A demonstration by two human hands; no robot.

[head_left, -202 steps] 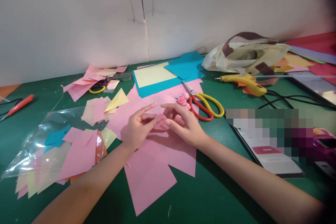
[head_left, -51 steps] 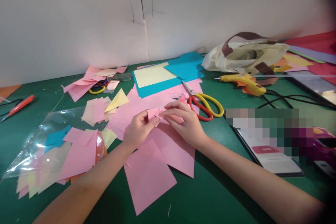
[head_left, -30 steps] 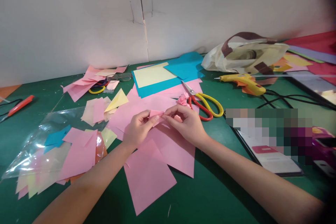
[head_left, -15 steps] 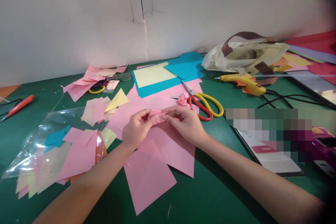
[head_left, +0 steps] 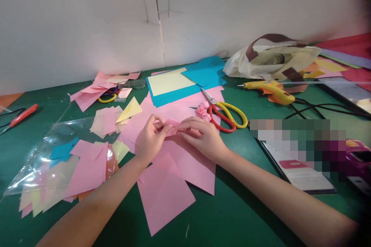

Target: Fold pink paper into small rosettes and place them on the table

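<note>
Between my hands is a small folded piece of pink paper point(head_left: 171, 124), held above larger pink sheets point(head_left: 199, 170). My left hand point(head_left: 152, 138) pinches its left side between thumb and fingers. My right hand point(head_left: 203, 137) closes thumb and fingertips on its right edge. The fingers partly hide the folds. A pink paper rose point(head_left: 203, 112) lies just beyond my right hand. Beside it rest scissors point(head_left: 223, 114) with one red and one yellow handle loop, blades pointing away. A square pink sheet point(head_left: 165, 197) lies nearer me.
Clear plastic bag point(head_left: 37, 154) with coloured paper pieces sits left; a red-handled tool point(head_left: 24, 115) lies farther left. Blue sheets point(head_left: 205, 71) lie at the back. A yellow glue gun point(head_left: 272, 90), its cord, a cream bag point(head_left: 240, 63) and a tablet-like device point(head_left: 310, 181) occupy the right.
My right fingers have shifted and straightened slightly along the folded paper's right edge. My left hand keeps its pinch, and the paper has turned a little.
</note>
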